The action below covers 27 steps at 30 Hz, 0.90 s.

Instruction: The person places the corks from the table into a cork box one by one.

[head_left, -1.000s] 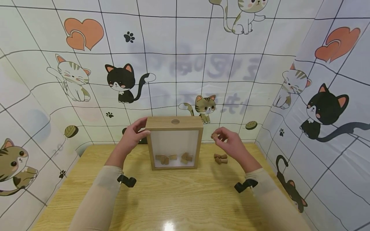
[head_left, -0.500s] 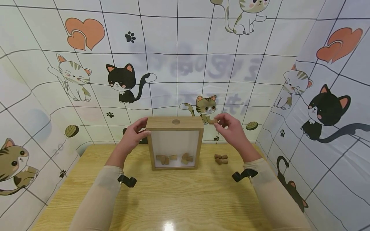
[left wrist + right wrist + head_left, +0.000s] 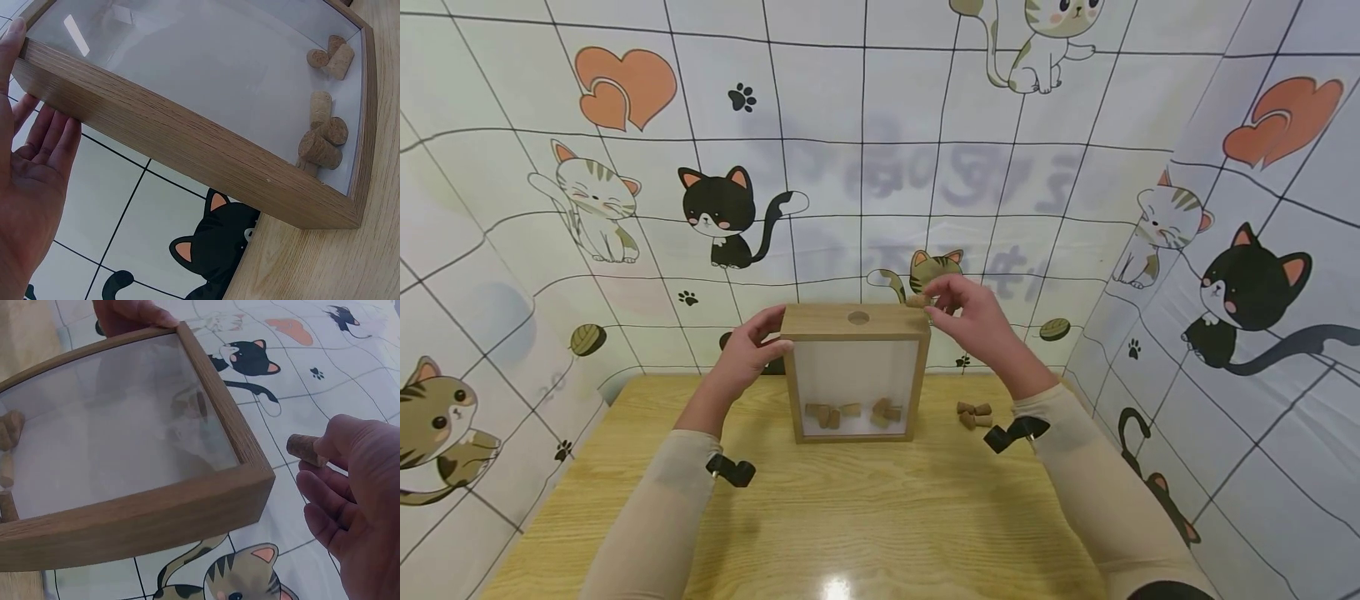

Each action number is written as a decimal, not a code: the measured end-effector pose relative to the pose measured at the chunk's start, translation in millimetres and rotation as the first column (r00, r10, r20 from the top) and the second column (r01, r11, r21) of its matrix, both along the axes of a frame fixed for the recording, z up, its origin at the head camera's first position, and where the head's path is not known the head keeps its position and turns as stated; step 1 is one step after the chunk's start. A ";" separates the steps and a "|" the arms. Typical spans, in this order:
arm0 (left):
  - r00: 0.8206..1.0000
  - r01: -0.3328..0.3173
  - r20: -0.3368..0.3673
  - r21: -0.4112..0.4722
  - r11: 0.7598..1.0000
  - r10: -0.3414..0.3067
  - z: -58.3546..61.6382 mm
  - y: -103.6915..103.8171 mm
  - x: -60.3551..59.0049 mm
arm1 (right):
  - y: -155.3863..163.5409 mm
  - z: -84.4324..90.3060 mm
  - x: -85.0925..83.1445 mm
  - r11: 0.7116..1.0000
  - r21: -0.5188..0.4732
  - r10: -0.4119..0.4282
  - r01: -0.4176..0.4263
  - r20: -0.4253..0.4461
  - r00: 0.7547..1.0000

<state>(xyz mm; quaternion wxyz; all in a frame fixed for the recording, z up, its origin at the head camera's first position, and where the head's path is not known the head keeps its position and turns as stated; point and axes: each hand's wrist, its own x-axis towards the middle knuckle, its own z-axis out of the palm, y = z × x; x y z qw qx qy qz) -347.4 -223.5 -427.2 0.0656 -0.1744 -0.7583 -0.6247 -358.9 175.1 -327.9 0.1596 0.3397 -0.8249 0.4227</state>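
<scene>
A shallow wooden box with a clear front (image 3: 853, 379) stands upright on the table, a round hole in its top. Several corks (image 3: 322, 153) lie inside along its bottom. My left hand (image 3: 747, 348) grips the box's upper left corner, the thumb at the front edge and the fingers against the side and behind. Between the thumb and fingers of my right hand (image 3: 976, 323), a single cork (image 3: 305, 449) is pinched, held just above the top right corner of the box. In the right wrist view that cork is apart from the frame.
A small pile of corks (image 3: 974, 415) lies on the wooden table (image 3: 850, 508), right of the box. Behind the box and at both sides hangs a white cloth (image 3: 820, 100) printed with cats, hearts and grid lines.
My right hand has carried the cork up and leftward, from above the pile to over the box's right corner. The left hand and the box stay in place.
</scene>
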 end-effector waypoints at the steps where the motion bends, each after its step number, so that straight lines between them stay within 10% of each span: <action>1: 1.000 0.000 0.001 0.002 1.000 0.000 0.0 -0.1 0.3 | -3.2 1.3 -0.3 1.000 0.015 0.004 -0.004 0.005 1.000; 27: 1.000 0.007 -0.008 0.001 1.000 -0.007 1.1 0.4 2.0 | -66.7 15.5 -20.3 0.947 0.275 0.151 -0.165 0.072 0.986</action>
